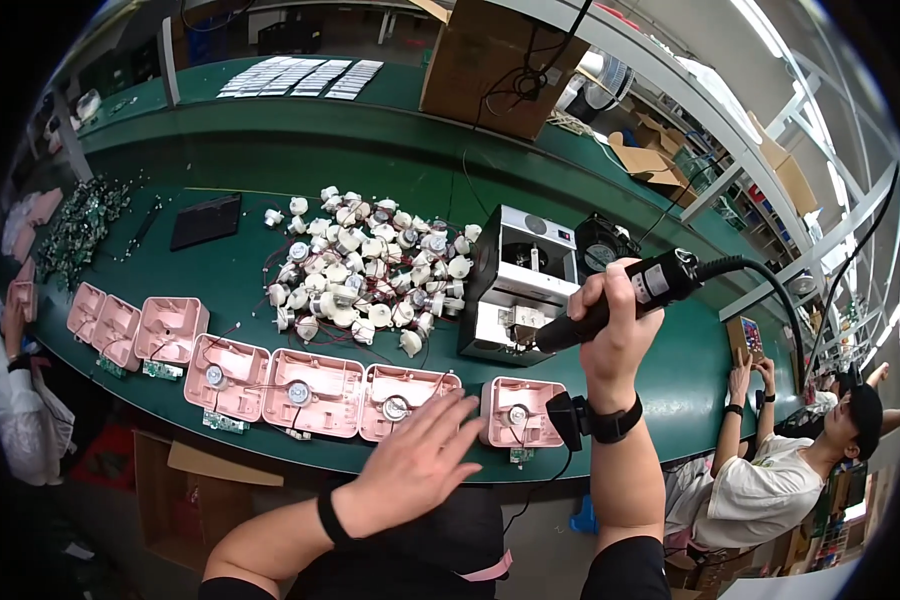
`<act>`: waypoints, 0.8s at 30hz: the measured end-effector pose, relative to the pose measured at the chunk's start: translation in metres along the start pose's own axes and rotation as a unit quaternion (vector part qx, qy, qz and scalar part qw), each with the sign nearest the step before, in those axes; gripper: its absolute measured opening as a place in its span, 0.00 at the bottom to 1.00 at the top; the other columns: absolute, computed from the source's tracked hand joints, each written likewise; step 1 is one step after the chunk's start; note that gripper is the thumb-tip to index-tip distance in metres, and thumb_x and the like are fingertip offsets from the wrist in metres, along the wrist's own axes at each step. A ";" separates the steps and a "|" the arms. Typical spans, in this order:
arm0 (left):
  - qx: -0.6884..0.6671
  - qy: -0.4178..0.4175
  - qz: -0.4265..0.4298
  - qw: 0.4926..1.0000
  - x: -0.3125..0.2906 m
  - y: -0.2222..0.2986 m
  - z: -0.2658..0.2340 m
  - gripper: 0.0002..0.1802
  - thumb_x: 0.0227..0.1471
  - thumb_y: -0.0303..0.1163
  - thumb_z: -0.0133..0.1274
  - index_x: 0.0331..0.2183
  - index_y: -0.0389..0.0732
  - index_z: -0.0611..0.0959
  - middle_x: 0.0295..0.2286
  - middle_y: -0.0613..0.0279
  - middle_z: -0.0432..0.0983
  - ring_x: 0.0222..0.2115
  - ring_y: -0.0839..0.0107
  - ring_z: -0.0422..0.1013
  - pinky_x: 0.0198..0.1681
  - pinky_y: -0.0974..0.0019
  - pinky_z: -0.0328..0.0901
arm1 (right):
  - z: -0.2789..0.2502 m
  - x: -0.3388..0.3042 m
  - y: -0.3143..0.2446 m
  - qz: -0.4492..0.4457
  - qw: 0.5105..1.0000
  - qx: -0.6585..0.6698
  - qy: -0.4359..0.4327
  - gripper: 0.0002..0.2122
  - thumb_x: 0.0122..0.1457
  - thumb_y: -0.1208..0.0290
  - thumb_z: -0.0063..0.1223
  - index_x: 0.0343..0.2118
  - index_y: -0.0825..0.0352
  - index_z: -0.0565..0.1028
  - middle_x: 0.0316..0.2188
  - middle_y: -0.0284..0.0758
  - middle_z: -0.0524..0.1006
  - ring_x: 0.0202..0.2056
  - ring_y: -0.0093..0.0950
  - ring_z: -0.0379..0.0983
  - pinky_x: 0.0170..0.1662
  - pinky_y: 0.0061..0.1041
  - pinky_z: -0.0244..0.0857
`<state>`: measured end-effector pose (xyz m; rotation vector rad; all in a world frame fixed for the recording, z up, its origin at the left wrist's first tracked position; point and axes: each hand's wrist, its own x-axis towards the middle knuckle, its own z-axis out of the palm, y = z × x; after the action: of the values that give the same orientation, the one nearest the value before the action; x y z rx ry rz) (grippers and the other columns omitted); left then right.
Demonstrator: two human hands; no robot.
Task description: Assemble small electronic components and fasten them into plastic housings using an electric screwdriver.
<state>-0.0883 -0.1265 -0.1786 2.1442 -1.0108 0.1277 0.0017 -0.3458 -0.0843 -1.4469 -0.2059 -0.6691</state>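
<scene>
My right hand (618,325) is wrapped round a black electric screwdriver (670,278), with a cable trailing off to the right. Its tip points down-left at the front of a metal screw feeder (523,283). My left hand (422,462) is open, fingers spread, over the near edge of a pink plastic housing (425,383); whether it touches cannot be made out. To its right sits another pink housing (542,398) with a small round motor (517,413) inside and a green circuit board (522,455) at its near edge.
More pink housings (315,375) line the bench edge leftward. A heap of small white motors (370,265) lies behind them, with circuit boards (85,225) and a black tray (206,221) farther left. Co-workers sit at both ends; one in a cap (770,490) is at right.
</scene>
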 end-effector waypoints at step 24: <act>0.118 -0.028 -0.016 0.992 -0.021 -0.055 -0.041 0.28 0.48 0.37 0.61 0.49 0.39 0.74 0.45 0.53 0.73 0.56 0.55 0.64 0.62 0.50 0.57 | 0.038 -0.101 -0.001 0.048 0.967 0.178 -0.175 0.18 0.59 0.72 0.57 0.43 0.65 0.57 0.22 0.35 0.68 0.22 0.24 0.64 0.28 0.27 0.65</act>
<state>-0.0556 -0.0636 -0.1901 2.3887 -1.0369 0.1803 -0.0699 -0.2793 -0.1297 -1.2078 -0.5011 -0.2731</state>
